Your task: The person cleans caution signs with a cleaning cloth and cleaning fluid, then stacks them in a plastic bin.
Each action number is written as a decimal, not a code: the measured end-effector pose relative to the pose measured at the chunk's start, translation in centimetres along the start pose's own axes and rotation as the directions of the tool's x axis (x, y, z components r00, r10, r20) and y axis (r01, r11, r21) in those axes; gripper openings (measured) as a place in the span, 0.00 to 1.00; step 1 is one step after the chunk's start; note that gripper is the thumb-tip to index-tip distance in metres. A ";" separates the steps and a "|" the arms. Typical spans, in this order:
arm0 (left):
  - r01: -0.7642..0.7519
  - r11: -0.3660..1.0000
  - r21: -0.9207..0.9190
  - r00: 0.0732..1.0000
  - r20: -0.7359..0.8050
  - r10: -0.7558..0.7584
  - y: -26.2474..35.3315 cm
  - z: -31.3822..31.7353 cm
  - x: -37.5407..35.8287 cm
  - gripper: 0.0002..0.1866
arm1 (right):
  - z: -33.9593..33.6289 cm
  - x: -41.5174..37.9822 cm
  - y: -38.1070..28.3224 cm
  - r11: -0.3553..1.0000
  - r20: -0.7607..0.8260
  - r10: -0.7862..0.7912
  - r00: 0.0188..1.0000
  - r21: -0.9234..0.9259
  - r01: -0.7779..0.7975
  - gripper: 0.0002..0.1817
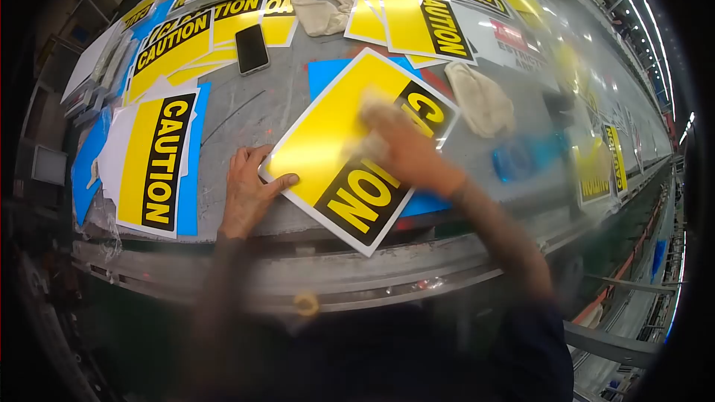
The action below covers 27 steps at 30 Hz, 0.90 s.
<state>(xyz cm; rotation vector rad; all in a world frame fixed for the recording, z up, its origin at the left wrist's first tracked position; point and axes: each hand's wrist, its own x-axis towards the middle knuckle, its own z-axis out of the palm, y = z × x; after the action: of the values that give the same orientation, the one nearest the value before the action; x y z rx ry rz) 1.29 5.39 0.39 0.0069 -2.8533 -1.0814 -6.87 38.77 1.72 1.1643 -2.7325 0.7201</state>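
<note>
A yellow caution sign (pixel 320 134) with a black lettered band lies turned at an angle in front of me, on top of a blue sheet (pixel 324 74). My left hand (pixel 249 192) grips its left corner, thumb on the printed face and fingers along the edge. Pressed to the middle of the sign is my right hand (pixel 421 160), blurred by motion and closed on a whitish cloth (pixel 380 115). Hand and cloth cover part of the lettering.
Left is another caution sign (pixel 145 160) on blue and white sheets. Further back lie a phone (pixel 252 50), piled signs (pixel 175 45) and a crumpled cloth (pixel 324 13). To the right are a pale glove-like cloth (pixel 480 100) and a blue translucent bottle (pixel 521 158). A metal rail (pixel 298 268) edges the table.
</note>
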 end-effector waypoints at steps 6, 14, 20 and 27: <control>-0.033 0.999 -0.019 0.999 -0.014 0.033 -0.3 0.0 0.0 0.39 | 2.4 -2.5 -5.3 0.959 0.111 -0.259 0.959 -0.090 0.269 0.28; -0.008 1.000 0.007 1.000 -0.024 0.008 0.1 0.1 -0.2 0.39 | -0.3 -3.5 2.2 0.962 -0.043 0.086 0.995 -0.257 -0.094 0.31; -0.022 1.000 -0.021 0.999 -0.036 0.021 -0.3 0.5 -0.2 0.37 | -1.9 -5.3 -1.7 0.949 0.152 0.242 0.958 0.167 -0.266 0.31; 0.014 1.000 -0.014 1.000 -0.024 -0.015 -0.2 0.4 -0.5 0.38 | 2.0 -7.2 -7.0 0.995 0.259 -0.051 0.964 -0.064 0.070 0.34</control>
<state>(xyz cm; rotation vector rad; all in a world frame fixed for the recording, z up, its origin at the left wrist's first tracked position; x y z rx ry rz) 1.74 5.50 -0.10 0.0391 -2.8291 -1.0956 3.34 38.41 0.80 1.4090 -2.8845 0.4872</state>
